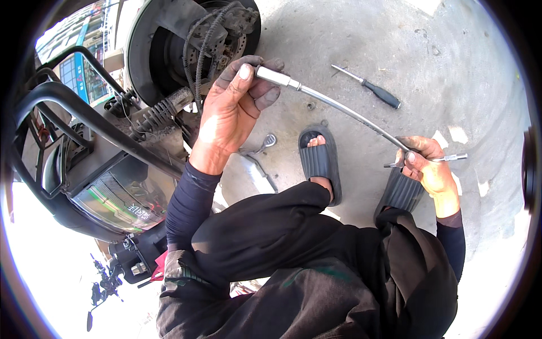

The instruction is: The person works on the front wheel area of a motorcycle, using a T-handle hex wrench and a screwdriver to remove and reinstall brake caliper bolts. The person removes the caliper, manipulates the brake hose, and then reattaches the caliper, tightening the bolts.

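Observation:
Between my two hands stretches a T-handle socket wrench [350,114], its shaft looking curved in this view. My left hand [231,107] is closed around the silver socket end, thumb and darkened fingertips on it. The crossbar end is gripped by my right hand [426,164], with the bar's tips sticking out on both sides of the fist. Just beyond my left hand is a wheel [164,53] with a dark rim, a brake disc and ribbed cables. Nothing sits on the socket's tip that I can make out.
A screwdriver [381,94] with a dark handle lies on the concrete floor [361,34]. Nearer my feet lie a round-headed metal tool [269,141] and a flat silvery piece [257,174]. The vehicle's black tubular frame [101,124] and coil spring [161,116] stand at left.

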`<action>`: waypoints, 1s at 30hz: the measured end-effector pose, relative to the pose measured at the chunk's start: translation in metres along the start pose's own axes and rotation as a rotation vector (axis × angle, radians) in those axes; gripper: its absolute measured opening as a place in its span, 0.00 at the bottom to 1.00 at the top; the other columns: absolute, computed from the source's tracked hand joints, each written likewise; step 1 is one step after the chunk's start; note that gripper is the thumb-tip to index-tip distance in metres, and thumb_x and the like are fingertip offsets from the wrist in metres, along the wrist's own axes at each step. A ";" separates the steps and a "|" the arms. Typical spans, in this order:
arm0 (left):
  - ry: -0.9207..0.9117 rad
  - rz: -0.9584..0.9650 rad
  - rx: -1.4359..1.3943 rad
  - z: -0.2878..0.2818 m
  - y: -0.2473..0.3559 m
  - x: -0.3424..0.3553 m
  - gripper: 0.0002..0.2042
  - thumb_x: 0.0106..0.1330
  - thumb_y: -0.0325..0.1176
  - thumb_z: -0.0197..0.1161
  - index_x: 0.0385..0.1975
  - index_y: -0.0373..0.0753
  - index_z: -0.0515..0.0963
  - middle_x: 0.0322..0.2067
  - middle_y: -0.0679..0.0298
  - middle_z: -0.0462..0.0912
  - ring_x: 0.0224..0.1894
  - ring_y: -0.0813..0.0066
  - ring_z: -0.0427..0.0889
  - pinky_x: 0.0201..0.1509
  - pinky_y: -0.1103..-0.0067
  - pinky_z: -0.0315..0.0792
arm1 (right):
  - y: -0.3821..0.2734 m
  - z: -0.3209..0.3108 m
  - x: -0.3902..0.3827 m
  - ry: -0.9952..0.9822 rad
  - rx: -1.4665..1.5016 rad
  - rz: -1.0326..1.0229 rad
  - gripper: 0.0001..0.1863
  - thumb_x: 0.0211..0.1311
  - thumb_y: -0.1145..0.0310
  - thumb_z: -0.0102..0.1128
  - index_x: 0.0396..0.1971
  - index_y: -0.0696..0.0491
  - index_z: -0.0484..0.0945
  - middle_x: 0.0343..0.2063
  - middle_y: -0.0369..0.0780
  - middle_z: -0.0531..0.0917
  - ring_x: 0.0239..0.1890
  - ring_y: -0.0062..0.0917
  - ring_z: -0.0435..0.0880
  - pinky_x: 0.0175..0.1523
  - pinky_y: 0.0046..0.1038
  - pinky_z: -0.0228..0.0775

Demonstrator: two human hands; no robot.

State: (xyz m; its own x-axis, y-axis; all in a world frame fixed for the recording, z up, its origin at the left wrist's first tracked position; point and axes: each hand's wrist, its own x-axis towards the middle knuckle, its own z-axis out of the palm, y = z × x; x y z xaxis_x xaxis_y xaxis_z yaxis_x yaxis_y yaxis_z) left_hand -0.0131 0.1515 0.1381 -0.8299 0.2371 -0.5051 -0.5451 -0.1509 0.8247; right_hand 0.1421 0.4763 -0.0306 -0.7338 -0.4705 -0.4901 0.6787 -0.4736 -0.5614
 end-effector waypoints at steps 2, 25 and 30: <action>-0.101 -0.024 0.061 0.001 0.006 0.007 0.15 0.69 0.34 0.63 0.51 0.34 0.76 0.49 0.50 0.82 0.55 0.59 0.82 0.55 0.69 0.81 | 0.008 -0.014 0.011 -0.072 0.071 0.055 0.21 0.60 0.61 0.70 0.50 0.57 0.83 0.31 0.37 0.85 0.30 0.14 0.77 0.29 0.16 0.65; 0.185 0.423 2.602 -0.027 0.127 0.134 0.21 0.73 0.53 0.50 0.42 0.42 0.83 0.32 0.51 0.85 0.42 0.47 0.83 0.50 0.60 0.75 | 0.023 -0.059 0.065 -0.163 -0.022 -0.051 0.30 0.57 0.51 0.71 0.49 0.62 0.82 0.32 0.41 0.86 0.37 0.24 0.83 0.43 0.25 0.73; -0.118 0.423 2.730 -0.039 0.134 0.133 0.26 0.71 0.61 0.49 0.49 0.45 0.82 0.34 0.50 0.86 0.42 0.49 0.84 0.51 0.61 0.76 | 0.021 -0.056 0.069 -0.160 -0.048 -0.074 0.28 0.58 0.54 0.70 0.49 0.62 0.82 0.33 0.41 0.86 0.37 0.23 0.84 0.44 0.24 0.73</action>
State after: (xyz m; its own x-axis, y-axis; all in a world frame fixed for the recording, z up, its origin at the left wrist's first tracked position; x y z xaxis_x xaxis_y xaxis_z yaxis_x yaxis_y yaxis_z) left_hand -0.2014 0.1257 0.1714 -0.7393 0.5239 -0.4230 0.6608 0.4433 -0.6057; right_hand 0.1042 0.4753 -0.1136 -0.7646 -0.5502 -0.3357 0.6178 -0.4770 -0.6252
